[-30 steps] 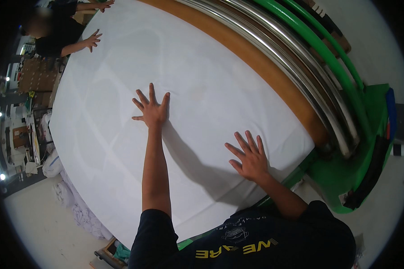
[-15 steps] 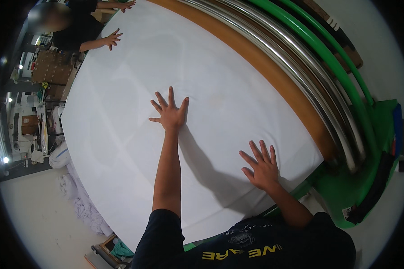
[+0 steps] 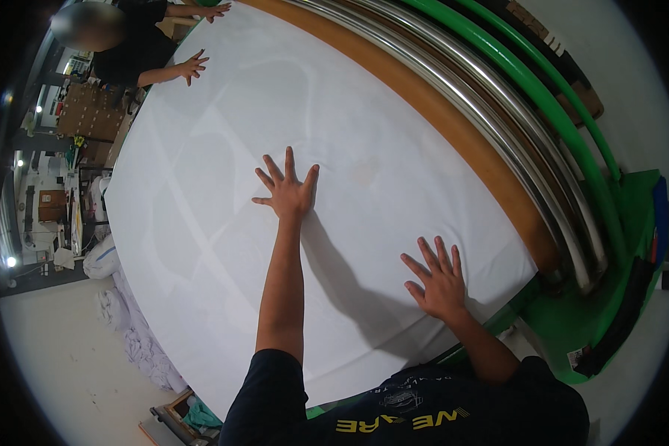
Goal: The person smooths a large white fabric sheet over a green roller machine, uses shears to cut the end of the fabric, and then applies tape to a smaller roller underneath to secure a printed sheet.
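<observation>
A broad white sheet of fabric [image 3: 364, 245] is spread over the table, and faint pale bands show through it. My left hand [image 3: 288, 192] lies on the middle of the sheet, fingers spread wide. Nearer the front edge, on the right, my right hand [image 3: 438, 286] rests on the sheet with its fingers apart. Neither hand holds anything. Small wrinkles run in the cloth around my right hand. At the far left corner, another person's hand [image 3: 193, 68] is spread on the same sheet, and that person's other hand [image 3: 217, 12] is at the far edge.
Along the right side runs an orange-brown roller [image 3: 490, 178], beside shiny metal rollers [image 3: 490, 123] and green bars [image 3: 543, 89]. A green machine frame [image 3: 632, 215] stands at the right end. Crumpled white cloth [image 3: 145, 338] lies on the floor left of the table.
The whole view has shifted slightly. Both my hands stay spread on the sheet in nearly the same places, and the pale bands in the cloth show more clearly.
</observation>
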`<action>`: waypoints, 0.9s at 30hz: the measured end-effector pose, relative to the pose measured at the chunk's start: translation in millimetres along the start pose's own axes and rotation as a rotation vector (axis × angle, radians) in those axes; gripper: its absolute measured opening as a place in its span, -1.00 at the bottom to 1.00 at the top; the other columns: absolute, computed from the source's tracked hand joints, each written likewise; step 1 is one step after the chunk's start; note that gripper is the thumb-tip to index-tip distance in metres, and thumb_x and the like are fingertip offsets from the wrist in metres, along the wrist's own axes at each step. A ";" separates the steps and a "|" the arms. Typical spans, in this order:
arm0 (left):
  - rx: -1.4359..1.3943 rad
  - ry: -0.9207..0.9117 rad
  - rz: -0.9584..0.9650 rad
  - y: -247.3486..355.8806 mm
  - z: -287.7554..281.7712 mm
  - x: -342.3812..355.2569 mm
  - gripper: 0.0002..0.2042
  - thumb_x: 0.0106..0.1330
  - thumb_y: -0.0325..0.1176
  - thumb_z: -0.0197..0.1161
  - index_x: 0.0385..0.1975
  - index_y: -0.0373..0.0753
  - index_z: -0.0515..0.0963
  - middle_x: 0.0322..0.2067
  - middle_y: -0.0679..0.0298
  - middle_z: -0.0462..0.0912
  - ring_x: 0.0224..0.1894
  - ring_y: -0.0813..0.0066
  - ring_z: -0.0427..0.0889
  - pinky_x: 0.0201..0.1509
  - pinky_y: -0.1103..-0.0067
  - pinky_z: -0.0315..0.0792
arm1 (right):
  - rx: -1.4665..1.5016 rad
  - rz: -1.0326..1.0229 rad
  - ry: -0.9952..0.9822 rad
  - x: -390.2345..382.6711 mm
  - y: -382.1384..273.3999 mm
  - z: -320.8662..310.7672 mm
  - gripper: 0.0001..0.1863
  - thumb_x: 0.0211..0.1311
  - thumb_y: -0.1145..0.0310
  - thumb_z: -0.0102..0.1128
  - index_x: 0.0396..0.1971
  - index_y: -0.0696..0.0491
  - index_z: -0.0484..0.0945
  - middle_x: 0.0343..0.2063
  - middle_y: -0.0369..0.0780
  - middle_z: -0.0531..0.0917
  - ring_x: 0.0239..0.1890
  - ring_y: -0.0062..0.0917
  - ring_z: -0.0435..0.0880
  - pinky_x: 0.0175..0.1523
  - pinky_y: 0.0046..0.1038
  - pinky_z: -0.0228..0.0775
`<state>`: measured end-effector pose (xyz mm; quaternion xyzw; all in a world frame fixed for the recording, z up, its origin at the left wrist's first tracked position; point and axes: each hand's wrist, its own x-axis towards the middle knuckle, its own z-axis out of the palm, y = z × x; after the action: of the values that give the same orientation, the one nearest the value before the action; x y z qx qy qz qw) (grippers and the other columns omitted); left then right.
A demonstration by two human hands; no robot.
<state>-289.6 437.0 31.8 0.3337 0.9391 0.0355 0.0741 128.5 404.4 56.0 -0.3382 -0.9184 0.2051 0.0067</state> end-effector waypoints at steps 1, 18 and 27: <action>-0.016 0.006 0.007 -1.0 0.4 0.0 -0.04 0.37 0.64 0.03 0.73 0.41 0.06 0.77 0.07 -0.29 0.77 -0.22 -0.44 0.42 -0.70 -0.46 | -0.001 0.000 0.003 -0.1 0.0 0.6 -0.30 0.54 -0.13 0.17 0.63 -0.48 0.34 0.71 -0.22 0.15 0.74 -0.05 0.00 0.73 0.23 -0.24; 0.014 -0.017 -0.002 3.8 -3.1 -0.7 -0.05 0.37 0.61 0.05 0.73 0.42 0.03 0.78 0.09 -0.29 0.77 -0.21 -0.43 0.44 -0.69 -0.41 | 0.012 0.007 0.014 -0.7 0.0 -1.6 -0.33 0.55 -0.12 0.16 0.61 -0.46 0.39 0.69 -0.21 0.20 0.73 -0.04 0.04 0.73 0.22 -0.24; -0.011 0.015 0.014 -2.5 4.4 -2.2 -0.04 0.37 0.64 0.01 0.73 0.41 0.05 0.78 0.07 -0.29 0.77 -0.22 -0.45 0.42 -0.70 -0.46 | -0.011 -0.002 0.032 -1.3 -1.3 2.5 -0.31 0.53 -0.12 0.19 0.61 -0.45 0.38 0.70 -0.21 0.18 0.73 -0.04 0.02 0.73 0.21 -0.26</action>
<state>-288.7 433.7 27.4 0.3398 0.9370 0.0436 0.0686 128.4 401.9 54.3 -0.3408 -0.9196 0.1947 0.0197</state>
